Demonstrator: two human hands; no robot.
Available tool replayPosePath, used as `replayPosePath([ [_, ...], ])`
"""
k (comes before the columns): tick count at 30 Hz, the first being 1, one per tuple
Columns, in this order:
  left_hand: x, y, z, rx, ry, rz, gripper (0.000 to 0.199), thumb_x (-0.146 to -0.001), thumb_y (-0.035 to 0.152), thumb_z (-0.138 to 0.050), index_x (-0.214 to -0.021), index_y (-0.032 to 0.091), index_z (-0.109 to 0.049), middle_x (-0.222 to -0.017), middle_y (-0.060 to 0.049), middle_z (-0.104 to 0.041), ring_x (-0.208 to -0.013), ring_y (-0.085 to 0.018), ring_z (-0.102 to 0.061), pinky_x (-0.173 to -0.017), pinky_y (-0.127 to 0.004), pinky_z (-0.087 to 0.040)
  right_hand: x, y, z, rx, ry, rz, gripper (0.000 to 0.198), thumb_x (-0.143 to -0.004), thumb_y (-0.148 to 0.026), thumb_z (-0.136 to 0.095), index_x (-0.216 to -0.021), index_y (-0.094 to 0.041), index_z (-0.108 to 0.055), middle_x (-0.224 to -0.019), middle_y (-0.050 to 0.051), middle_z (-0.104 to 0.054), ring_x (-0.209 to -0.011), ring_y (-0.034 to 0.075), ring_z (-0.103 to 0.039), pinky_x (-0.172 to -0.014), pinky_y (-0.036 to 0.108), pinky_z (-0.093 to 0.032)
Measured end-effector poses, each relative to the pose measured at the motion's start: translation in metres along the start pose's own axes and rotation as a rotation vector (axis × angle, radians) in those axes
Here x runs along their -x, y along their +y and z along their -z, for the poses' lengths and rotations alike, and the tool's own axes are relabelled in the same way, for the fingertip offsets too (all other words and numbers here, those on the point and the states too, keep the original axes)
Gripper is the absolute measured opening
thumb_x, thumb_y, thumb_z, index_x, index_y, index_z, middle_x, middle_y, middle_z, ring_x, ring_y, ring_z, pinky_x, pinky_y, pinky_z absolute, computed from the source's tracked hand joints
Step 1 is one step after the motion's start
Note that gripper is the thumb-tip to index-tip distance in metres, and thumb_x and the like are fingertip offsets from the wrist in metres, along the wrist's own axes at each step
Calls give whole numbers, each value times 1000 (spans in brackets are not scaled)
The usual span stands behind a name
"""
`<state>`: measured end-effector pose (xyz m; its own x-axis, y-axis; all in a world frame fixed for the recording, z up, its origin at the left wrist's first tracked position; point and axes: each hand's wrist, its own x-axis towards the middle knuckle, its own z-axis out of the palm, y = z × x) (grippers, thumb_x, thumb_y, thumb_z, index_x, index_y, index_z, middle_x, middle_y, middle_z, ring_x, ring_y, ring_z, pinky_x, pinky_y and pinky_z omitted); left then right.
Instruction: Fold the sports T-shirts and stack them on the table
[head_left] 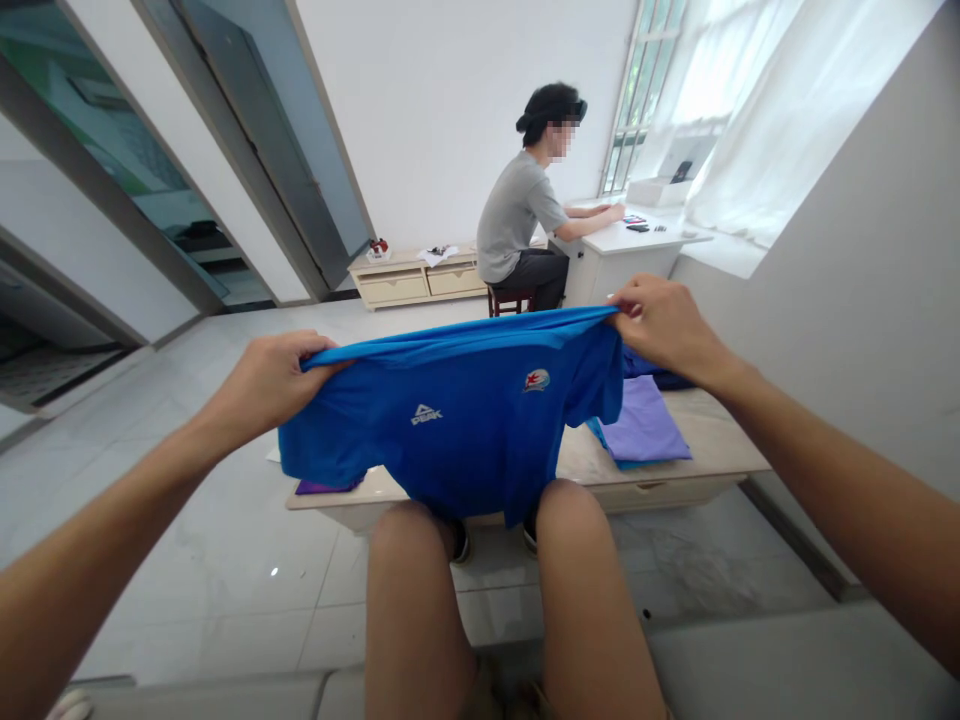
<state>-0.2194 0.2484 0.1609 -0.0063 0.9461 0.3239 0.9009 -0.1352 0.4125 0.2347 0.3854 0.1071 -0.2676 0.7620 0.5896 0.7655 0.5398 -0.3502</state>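
The blue shirt [480, 440] hangs upright between both hands, 2 logos on its front, partly hiding the counter [709, 440]. At the shirt's 9 o'clock, the left hand [274, 385] has its grip clamped on the upper edge; at 2 o'clock, the right hand [667, 325] has its grip clamped there too. Lilac cloth [646, 422] lies on the counter at 3 o'clock, purple cloth [326, 488] at 8. Beyond, at 1 o'clock, 1 person [517, 215] sits.

Blue shirt [480, 440]: smooth matt cloth. Worktop [720, 435]: pale wood-look, smooth, w/ slight sheen. Floor [225, 600]: glossy tile, v. smooth. Curtain [795, 120]: thin cloth.
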Motion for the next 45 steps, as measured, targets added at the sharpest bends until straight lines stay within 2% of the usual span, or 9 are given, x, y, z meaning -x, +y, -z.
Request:
replayPosePath([
  [8, 69, -19, -49, 486, 99, 288, 51, -88, 72, -72, -90, 21, -64, -66, 6, -61, -67, -17, -56, -62, -27, -47, 68, 0, -34, -68, 183, -238, 32, -111, -47, -49, -99, -24, -69, -86, 9, -74, -82, 28, -66, -76, 36, -45],
  [17, 30, -38, 11, -32, 417, -102, 39, -91, 56, -54, -83, 20, -67, -67, 4, -55, -65, -13, -48, -62, -24, -38, 28, -17, 33, 399, 138, -18, 66, -119, -63, -25, -128, -13, -67, -97, 16, -76, -84, 25, -59, -76, 37, -29],
  [21, 36, -45, 2, -71, 456, -138, 38, -95, 55, -50, -83, 21, -64, -67, 3, -55, -66, -14, -49, -65, -24, -39, 33, -11, 27, 459, 147, 21, 64, -120, -60, -22, -133, -15, -67, -96, 15, -77, -78, 23, -55, -73, 37, -27],
  [28, 54, -107, -83, -31, 243, -37, 39, -102, 54, -46, -85, 24, -63, -64, 4, -54, -61, -16, -48, -65, -27, -43, 81, 32, -63, 500, 45, 40, 49, -117, -47, -34, -120, -16, -72, -84, 12, -76, -76, 28, -69, -65, 33, -29],
  [33, -66, -141, -134, -227, 61, 20, 35, -107, 45, -48, -93, 19, -67, -88, -9, -72, -91, -28, -70, -93, -38, -55, -16, 36, -143, 509, -285, -134, 39, -119, -38, -42, -129, -10, -68, -108, 19, -79, -96, 30, -73, -77, 33, -41],
  [35, -126, -146, -158, -323, 91, 63, 36, -108, 40, -52, -114, 11, -70, -118, -21, -73, -119, -37, -69, -109, -49, -52, -68, 29, -175, 434, -347, -282, 39, -120, -32, -41, -136, -3, -62, -127, 26, -74, -111, 28, -69, -90, 36, -46],
  [38, -176, -146, -213, -375, 211, 128, 55, -107, 34, -54, -153, 4, -53, -156, -31, -55, -148, -44, -51, -123, -62, -41, -105, 15, -228, 400, -340, -246, 40, -119, -17, -30, -146, 5, -50, -147, 30, -63, -131, 29, -59, -106, 42, -46],
  [42, -137, -158, -317, -313, 13, -100, 62, -112, 38, -40, -165, 7, -45, -170, -25, -49, -160, -40, -43, -134, -61, -29, -37, 7, -306, 323, -467, -13, 46, -116, -22, -38, -155, -9, -56, -163, 22, -58, -146, 33, -53, -119, 46, -44],
  [45, -72, -190, -388, -253, -196, -41, 69, -112, 46, -36, -168, 5, -42, -176, -25, -43, -165, -38, -39, -137, -59, -29, 58, 30, -362, 282, -624, 9, 61, -115, -38, -39, -167, -7, -49, -178, 23, -40, -164, 39, -38, -130, 54, -35],
])
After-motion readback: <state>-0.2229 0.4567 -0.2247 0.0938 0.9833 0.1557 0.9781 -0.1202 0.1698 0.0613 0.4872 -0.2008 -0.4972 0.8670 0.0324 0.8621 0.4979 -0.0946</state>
